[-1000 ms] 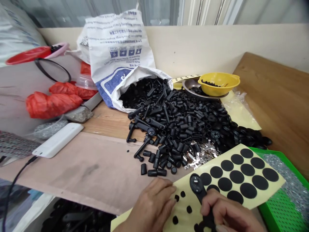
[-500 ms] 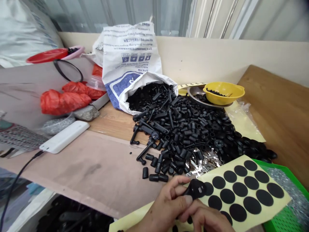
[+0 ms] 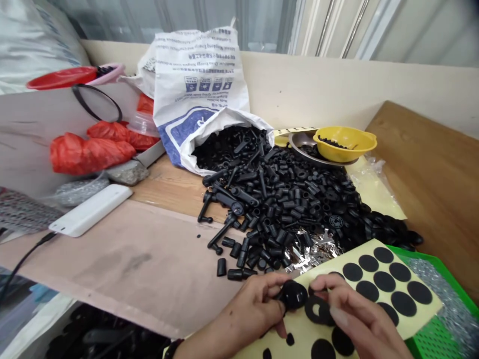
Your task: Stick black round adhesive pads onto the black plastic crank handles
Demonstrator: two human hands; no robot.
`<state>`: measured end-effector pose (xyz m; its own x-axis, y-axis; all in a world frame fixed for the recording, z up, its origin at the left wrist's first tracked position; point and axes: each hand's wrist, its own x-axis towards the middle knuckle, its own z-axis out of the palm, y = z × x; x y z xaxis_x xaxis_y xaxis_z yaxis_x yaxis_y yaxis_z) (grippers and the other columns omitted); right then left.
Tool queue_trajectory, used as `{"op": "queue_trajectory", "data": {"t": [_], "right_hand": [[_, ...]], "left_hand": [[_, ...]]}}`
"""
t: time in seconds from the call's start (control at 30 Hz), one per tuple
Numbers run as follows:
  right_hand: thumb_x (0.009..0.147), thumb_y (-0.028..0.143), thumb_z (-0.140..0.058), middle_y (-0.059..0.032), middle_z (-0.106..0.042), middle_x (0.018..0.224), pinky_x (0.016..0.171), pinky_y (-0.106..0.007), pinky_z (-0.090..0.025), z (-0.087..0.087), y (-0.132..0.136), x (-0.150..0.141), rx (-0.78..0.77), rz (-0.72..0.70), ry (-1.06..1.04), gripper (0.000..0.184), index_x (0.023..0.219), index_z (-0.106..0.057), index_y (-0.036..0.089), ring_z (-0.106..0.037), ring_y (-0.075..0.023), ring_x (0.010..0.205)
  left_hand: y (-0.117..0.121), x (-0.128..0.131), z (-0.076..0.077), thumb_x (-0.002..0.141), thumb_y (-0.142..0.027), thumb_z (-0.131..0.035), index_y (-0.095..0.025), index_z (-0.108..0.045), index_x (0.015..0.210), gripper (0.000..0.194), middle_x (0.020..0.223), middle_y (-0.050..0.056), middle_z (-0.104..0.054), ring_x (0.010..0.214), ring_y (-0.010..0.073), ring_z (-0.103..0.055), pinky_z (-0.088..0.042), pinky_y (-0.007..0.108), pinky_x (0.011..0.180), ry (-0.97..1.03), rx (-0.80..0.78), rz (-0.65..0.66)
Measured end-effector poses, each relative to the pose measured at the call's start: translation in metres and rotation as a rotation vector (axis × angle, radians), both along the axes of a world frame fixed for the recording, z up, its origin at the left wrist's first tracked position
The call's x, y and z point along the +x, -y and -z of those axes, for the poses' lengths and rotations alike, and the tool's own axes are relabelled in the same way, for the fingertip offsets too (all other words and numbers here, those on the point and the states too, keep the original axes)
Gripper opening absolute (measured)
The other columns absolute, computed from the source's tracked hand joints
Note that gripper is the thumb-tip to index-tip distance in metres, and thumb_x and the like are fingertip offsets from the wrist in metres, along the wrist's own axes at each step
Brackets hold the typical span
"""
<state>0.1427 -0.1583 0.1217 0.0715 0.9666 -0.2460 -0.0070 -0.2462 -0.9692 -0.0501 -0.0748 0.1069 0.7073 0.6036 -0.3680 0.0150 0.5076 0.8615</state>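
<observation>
My left hand (image 3: 258, 304) grips a black plastic part with a glossy round end (image 3: 294, 295), holding it above the yellow sticker sheet (image 3: 419, 319). Close beside that part, the thumb and bent fingers of my right hand (image 3: 355, 311) are on a black round sticker (image 3: 314, 315), which shows a pale crescent-shaped patch. My fingers partly cover the sticker, so I cannot see whether it is fully off the sheet. Rows of black discs (image 3: 403, 303) cover the sheet to the right.
Black plastic parts (image 3: 292, 199) spill from a white sack (image 3: 202, 75), with small shiny metal pieces (image 3: 314, 252) at the near edge. Behind stand a yellow bowl (image 3: 346, 144) and a metal dish (image 3: 299, 144). A green basket (image 3: 430, 344) lies right, a white power bank (image 3: 92, 212) left.
My right hand has moved right and up from under the black part to the round sticker. My left hand has shifted slightly left with its part. The view has shifted a little.
</observation>
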Motion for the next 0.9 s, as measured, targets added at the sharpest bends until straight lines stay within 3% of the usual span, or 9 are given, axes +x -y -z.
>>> {"op": "queue_trajectory", "data": {"t": [0.23, 0.4, 0.53, 0.7, 0.9], "right_hand": [[0.082, 0.037, -0.062, -0.0049, -0.061, 0.106, 0.077, -0.026, -0.045, 0.005, -0.010, -0.005, -0.029, -0.038, -0.005, 0.023, 0.066, -0.057, 0.021, -0.056, -0.0225, 0.096], [0.082, 0.035, -0.062, -0.0047, -0.063, 0.096, 0.073, -0.027, -0.044, 0.006, -0.010, -0.007, 0.030, -0.032, -0.002, 0.022, 0.065, -0.055, 0.021, -0.056, -0.0216, 0.090], [0.082, 0.037, -0.061, -0.0042, -0.061, 0.093, 0.069, -0.026, -0.044, 0.005, -0.011, -0.009, 0.029, -0.052, 0.032, 0.024, 0.065, -0.055, 0.022, -0.056, -0.0214, 0.088], [0.083, 0.038, -0.060, -0.0030, -0.059, 0.092, 0.072, -0.024, -0.045, -0.001, -0.013, -0.010, 0.023, -0.098, 0.034, 0.024, 0.066, -0.055, 0.022, -0.056, -0.0188, 0.085], [0.084, 0.039, -0.058, -0.0032, -0.058, 0.092, 0.074, -0.025, -0.043, -0.003, -0.013, -0.006, 0.011, -0.184, 0.090, 0.025, 0.067, -0.053, 0.022, -0.055, -0.0201, 0.089]], "left_hand": [[0.001, 0.000, -0.004, 0.062, -0.022, -0.051, -0.016, -0.067, 0.107, 0.048, 0.083, 0.006, -0.068, 0.048, 0.0100, -0.055, -0.026, 0.018, 0.042, -0.043, 0.017, 0.081], [0.000, -0.002, -0.007, 0.069, -0.023, -0.053, -0.017, -0.069, 0.102, 0.037, 0.082, 0.004, -0.066, 0.053, 0.0105, -0.055, -0.033, 0.019, 0.048, -0.019, 0.022, 0.105], [0.001, -0.006, -0.009, 0.080, -0.030, -0.053, -0.017, -0.069, 0.094, 0.025, 0.072, 0.001, -0.063, 0.054, 0.0107, -0.054, -0.028, 0.018, 0.048, -0.048, 0.056, 0.109], [-0.002, -0.009, -0.023, 0.085, -0.029, -0.046, -0.016, -0.070, 0.093, 0.029, 0.054, -0.002, -0.053, 0.050, 0.0115, -0.046, -0.027, 0.020, 0.047, -0.119, 0.129, 0.175], [-0.006, -0.007, -0.034, 0.083, -0.025, -0.041, -0.016, -0.071, 0.092, 0.033, 0.054, -0.001, -0.050, 0.050, 0.0130, -0.045, -0.029, 0.021, 0.047, -0.150, 0.198, 0.214]]}}
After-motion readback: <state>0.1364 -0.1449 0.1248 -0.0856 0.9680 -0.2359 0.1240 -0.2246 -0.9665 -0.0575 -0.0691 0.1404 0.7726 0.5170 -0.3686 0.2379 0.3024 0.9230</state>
